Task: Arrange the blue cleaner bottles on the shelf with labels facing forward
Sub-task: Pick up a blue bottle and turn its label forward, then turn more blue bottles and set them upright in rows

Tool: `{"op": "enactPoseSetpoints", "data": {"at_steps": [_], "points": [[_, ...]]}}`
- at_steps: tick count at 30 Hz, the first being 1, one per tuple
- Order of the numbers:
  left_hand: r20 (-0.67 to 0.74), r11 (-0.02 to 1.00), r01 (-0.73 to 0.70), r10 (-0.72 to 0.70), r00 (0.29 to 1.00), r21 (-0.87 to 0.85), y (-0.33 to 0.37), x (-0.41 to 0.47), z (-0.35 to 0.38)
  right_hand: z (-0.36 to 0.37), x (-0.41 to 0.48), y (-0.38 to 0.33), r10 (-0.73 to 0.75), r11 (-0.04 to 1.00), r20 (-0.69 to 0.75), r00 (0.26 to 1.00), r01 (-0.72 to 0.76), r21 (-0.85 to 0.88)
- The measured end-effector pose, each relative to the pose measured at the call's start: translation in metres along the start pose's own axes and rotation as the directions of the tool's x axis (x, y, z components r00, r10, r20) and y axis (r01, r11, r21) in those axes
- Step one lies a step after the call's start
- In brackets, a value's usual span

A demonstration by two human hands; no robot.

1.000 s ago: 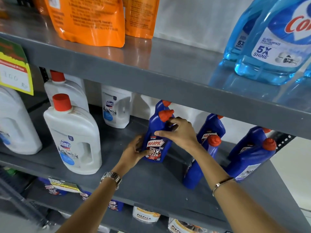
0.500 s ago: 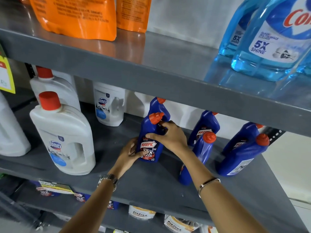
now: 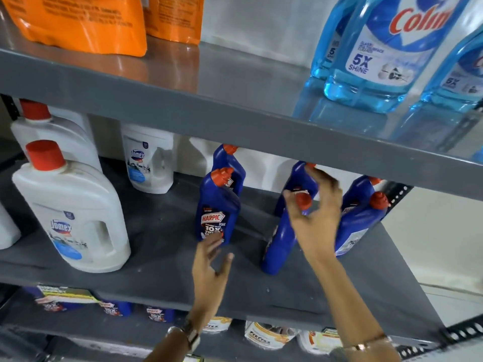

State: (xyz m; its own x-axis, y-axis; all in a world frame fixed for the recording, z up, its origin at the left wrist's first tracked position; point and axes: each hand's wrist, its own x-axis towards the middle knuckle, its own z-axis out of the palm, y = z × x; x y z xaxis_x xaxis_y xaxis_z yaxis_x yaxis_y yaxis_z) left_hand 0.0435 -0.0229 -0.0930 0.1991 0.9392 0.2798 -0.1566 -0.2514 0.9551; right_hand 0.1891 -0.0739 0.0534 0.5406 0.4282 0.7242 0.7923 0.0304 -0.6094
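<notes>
From my head camera I look at the grey middle shelf (image 3: 162, 257). I use the Harpic bottle (image 3: 218, 210) with the label I can read as my marker. It stands up straight, its label faces me, and neither hand holds it.

My left hand (image 3: 210, 267) is just in front of that bottle, low down. Its fingers are spread apart and hold nothing. The fingertips look very close to the bottom of the bottle, but I cannot tell if they touch.

My right hand (image 3: 312, 218) is to the right of the Harpic bottle. Its fingers are curled wide around the red cap (image 3: 303, 201) of the next blue bottle (image 3: 277, 246). The hand is blurry, so I cannot tell if it grips the cap yet.

That next bottle is tall and leans a little, with its cap away from me and its bottom near the front edge. I see only plain blue on it, so I think its label points away. My right hand is much nearer to it than my left, right at its top. I think I should turn it around its tall line.

More blue bottles (image 3: 362, 215) stand further right of it.
</notes>
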Motion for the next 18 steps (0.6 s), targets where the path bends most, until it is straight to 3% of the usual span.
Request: {"op": "enactPoseSetpoints", "data": {"at_steps": [2, 5, 7, 9, 12, 18], "points": [[0.209, 0.998, 0.069, -0.066, 0.976, -0.007, 0.002, -0.008, 0.025, -0.022, 0.002, 0.017, 0.113, 0.989, -0.006, 0.994, -0.112, 0.092], [0.394, 0.994, 0.089, -0.105, 0.913, 0.058, 0.004, -0.011, 0.058, -0.034, -0.001, 0.034, 0.348, 0.906, 0.28, 0.895, -0.398, 0.147], [0.416, 0.992, 0.064, -0.103, 0.904, 0.108, 0.001, -0.012, 0.073, -0.037, 0.001, 0.04, 0.405, 0.827, 0.457, 0.792, -0.53, 0.185], [0.355, 0.984, 0.072, -0.126, 0.926, 0.16, 0.0, -0.014, 0.085, -0.038, 0.006, 0.043, 0.373, 0.818, 0.581, 0.723, -0.552, 0.161], [0.234, 0.975, 0.054, -0.105, 0.967, 0.215, 0.0, -0.016, 0.093, -0.037, 0.011, 0.045, 0.337, 0.892, 0.553, 0.762, -0.446, 0.072], [0.245, 0.963, -0.106, 0.044, 0.968, 0.246, 0.007, -0.017, 0.085, -0.058, 0.014, 0.044, 0.292, 0.905, 0.48, 0.827, -0.401, 0.14]]}}
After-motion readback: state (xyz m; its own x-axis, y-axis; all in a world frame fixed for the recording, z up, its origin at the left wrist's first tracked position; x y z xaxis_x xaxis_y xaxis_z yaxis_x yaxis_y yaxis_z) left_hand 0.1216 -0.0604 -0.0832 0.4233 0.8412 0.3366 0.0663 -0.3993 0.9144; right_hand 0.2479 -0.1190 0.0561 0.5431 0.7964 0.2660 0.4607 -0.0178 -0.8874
